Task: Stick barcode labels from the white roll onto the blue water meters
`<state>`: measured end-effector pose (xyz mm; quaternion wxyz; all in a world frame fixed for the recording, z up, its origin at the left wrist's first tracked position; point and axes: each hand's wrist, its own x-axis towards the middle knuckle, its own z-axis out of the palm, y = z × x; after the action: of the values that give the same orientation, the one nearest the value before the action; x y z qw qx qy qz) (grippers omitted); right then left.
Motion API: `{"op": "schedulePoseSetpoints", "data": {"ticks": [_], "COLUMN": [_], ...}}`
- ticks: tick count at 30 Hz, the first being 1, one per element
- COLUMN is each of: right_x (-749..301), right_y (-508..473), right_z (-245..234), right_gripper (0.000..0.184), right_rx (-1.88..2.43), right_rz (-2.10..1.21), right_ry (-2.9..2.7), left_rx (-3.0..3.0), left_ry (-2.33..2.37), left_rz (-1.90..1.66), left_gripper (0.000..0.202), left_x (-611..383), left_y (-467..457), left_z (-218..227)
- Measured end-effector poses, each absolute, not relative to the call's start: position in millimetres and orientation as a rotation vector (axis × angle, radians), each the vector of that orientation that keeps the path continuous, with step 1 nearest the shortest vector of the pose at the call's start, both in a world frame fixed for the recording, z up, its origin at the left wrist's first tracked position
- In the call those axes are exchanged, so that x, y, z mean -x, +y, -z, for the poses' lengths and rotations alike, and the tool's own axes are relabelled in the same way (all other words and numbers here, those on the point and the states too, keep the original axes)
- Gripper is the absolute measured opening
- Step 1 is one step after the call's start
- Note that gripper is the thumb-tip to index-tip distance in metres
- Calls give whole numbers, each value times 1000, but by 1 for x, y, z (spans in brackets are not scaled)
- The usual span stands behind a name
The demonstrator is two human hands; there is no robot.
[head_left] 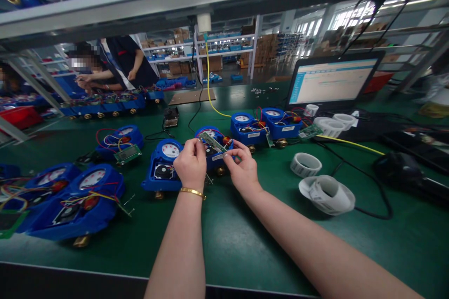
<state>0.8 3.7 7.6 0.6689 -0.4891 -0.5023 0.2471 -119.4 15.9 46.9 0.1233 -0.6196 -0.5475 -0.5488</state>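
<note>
My left hand, with a gold bangle on the wrist, pinches the near end of a small green circuit board raised over a blue water meter. My right hand is closed in a pinch just right of the board, at its wires and a small red part; what its fingers grip is too small to name. Another blue meter with a white dial sits directly left of my left hand on the green table.
More blue meters with loose wires lie at the left, back left and behind. Label rolls and a laptop stand to the right, near a black scanner. Other people work at the far left.
</note>
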Motion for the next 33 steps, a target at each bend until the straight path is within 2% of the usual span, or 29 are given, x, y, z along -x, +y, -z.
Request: {"op": "schedulePoseSetpoints", "data": {"ticks": [12,14,18,20,22,27,33], "right_x": [-8,-6,3,8,8,-4,-37], "right_y": [-3,0,9,14,19,22,-9], "right_z": [-8,-5,-5,-7,-8,2,22], "right_gripper": [21,35,83,93,87,55,52], "right_rx": [979,973,1168,1253,1271,1068,1123], "right_rz": [-702,-731,-686,-630,-592,-711,-758], "right_ry": [-1026,-1000,-1148,-1191,-1189,-1222,-1291], "left_rx": [1802,1798,1800,1795,1783,1789,1875], "left_ry": [-1607,-1609,-1608,-1611,-1614,-1583,-1426], "left_rz": [1561,1557,1542,1532,1525,1511,1516], "left_gripper": [19,19,20,20,20,19,18], "left_x": [122,122,121,121,122,124,123], "left_y": [18,18,17,17,17,19,14], "left_z": [-44,-43,-44,-44,-43,-42,-43]}}
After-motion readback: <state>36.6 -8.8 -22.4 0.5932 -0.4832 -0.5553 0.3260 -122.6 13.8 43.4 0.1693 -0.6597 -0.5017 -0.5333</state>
